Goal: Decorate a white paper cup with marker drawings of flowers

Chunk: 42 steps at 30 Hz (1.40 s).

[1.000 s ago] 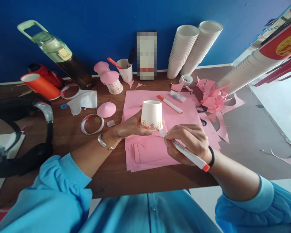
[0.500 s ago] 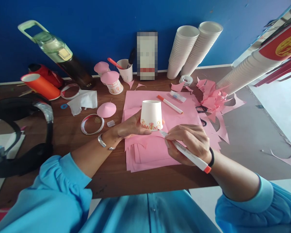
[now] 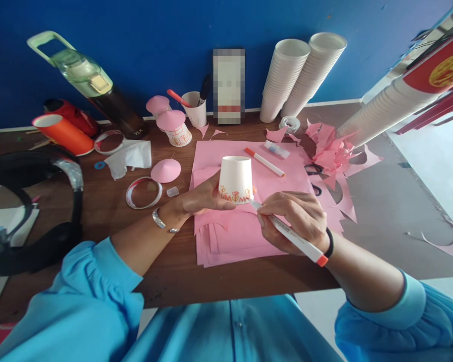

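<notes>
Compared with half a second ago, the tip of my white marker [image 3: 294,239] is sitting a little farther right along the lower edge of the white paper cup [image 3: 235,173], while the cup is staying in practically the same place, over the pink sheets [image 3: 245,236]. My left grip [image 3: 206,197] is holding the cup from its left side, narrower end up; my right grip [image 3: 296,221] is closing on the marker, its orange end pointing back towards me. I cannot tell whether the tip is touching the cup. Red and orange flowers and strokes are running around the cup's bottom band. On the dark bottle [image 3: 123,113], the letters VSK are showing; the yellow emblem on the red wrapper [image 3: 443,63] at the right is staying unreadable to me, and the print on the clear tube [image 3: 277,149] is looking too small. The brown tabletop [image 3: 181,274], turning grey towards the right, is carrying pink scraps [image 3: 334,151] and a pink cone [image 3: 166,171]. Behind it a blue wall [image 3: 158,45] is rising, and pale floor [image 3: 443,130] is showing beyond the right edge.
</notes>
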### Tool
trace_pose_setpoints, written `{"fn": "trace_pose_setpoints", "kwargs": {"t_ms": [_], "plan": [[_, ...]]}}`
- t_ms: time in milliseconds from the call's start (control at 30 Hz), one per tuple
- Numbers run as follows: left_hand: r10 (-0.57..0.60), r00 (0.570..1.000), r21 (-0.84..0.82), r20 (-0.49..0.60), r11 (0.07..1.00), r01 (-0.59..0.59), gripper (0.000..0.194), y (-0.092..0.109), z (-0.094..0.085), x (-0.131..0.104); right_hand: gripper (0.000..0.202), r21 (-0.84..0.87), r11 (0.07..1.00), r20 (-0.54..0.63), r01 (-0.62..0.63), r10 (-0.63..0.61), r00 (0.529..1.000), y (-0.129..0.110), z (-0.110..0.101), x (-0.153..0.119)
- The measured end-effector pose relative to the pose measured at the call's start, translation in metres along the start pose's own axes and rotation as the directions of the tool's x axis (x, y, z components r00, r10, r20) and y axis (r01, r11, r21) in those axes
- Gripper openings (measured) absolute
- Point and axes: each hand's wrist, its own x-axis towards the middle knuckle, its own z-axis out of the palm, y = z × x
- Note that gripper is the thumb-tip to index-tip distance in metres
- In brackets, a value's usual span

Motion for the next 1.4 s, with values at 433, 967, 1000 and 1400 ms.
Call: {"fn": "trace_pose_setpoints", "kwargs": {"t_ms": [433, 967, 1000, 1400], "plan": [[0.011, 1.000, 0.024, 0.015, 1.000, -0.012, 0.065, 0.004, 0.001, 0.000, 0.020, -0.008, 1.000, -0.001, 0.000, 0.000, 1.000, 0.000, 0.000, 0.000], [-0.022, 0.999, 0.029, -0.023, 0.999, 0.023, 0.072, -0.003, -0.003, -0.003, 0.023, 0.051, 0.999, -0.006, 0.015, -0.015, 1.000, 0.002, -0.006, -0.002], [-0.024, 0.999, 0.024, -0.034, 0.999, 0.025, 0.074, -0.004, -0.003, -0.003, 0.025, 0.037, 0.999, -0.022, 0.029, -0.028, 0.999, 0.003, -0.008, -0.003], [0.047, 0.999, -0.096, 0.012, 0.994, -0.046, 0.086, -0.001, 0.000, -0.003, 0.075, 0.024, 0.994, 0.040, -0.111, 0.110, 0.993, 0.019, 0.004, -0.001]]}}
